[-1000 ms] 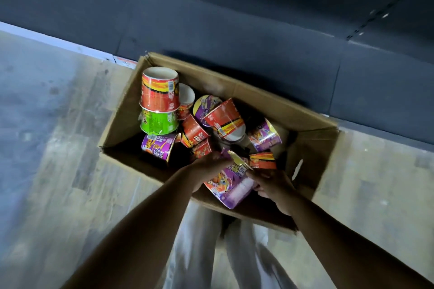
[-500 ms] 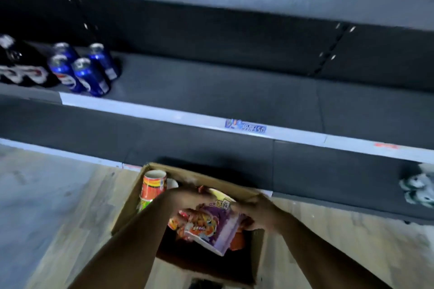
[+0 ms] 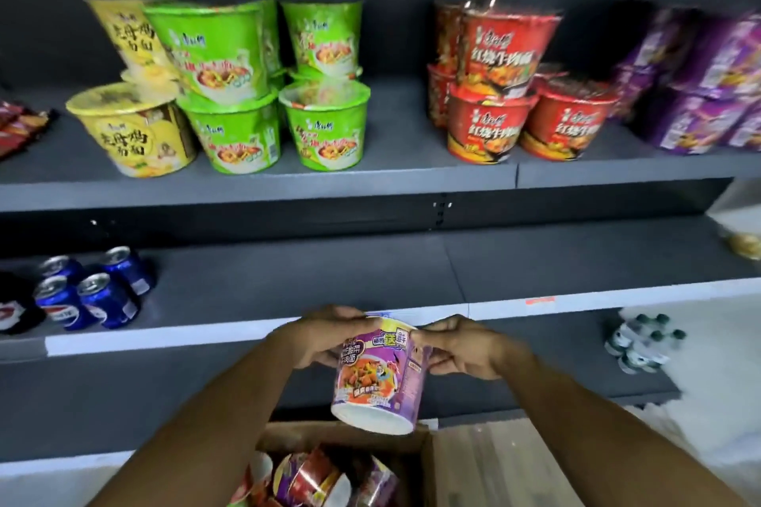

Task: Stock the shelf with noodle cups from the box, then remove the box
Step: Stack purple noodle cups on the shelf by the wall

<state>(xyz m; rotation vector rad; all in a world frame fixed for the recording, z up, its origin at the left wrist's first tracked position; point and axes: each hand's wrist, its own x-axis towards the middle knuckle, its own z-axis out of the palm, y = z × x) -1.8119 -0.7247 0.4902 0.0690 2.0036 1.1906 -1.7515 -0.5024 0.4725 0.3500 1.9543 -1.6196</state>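
Note:
A purple noodle cup (image 3: 381, 373) hangs in front of the middle shelf's edge, tilted with its white base toward me. My left hand (image 3: 325, 335) grips its upper left side and my right hand (image 3: 461, 346) grips its upper right side. Below them the cardboard box (image 3: 426, 461) stands on the floor with several red and purple noodle cups (image 3: 317, 480) lying loose inside. The upper shelf (image 3: 370, 177) holds stacked yellow cups (image 3: 136, 132), green cups (image 3: 234, 95), red cups (image 3: 502, 95) and purple cups (image 3: 700, 86).
Blue soda cans (image 3: 90, 292) and a dark bottle (image 3: 12, 307) stand at the left of the middle shelf (image 3: 329, 280), whose centre and right part show bare grey. Small bottles (image 3: 642, 342) sit low on the right. Wooden floor (image 3: 494, 465) lies beside the box.
Both hands lifted the purple cup out of the box up to middle-shelf height. My view swung up from the box and floor to the shelves.

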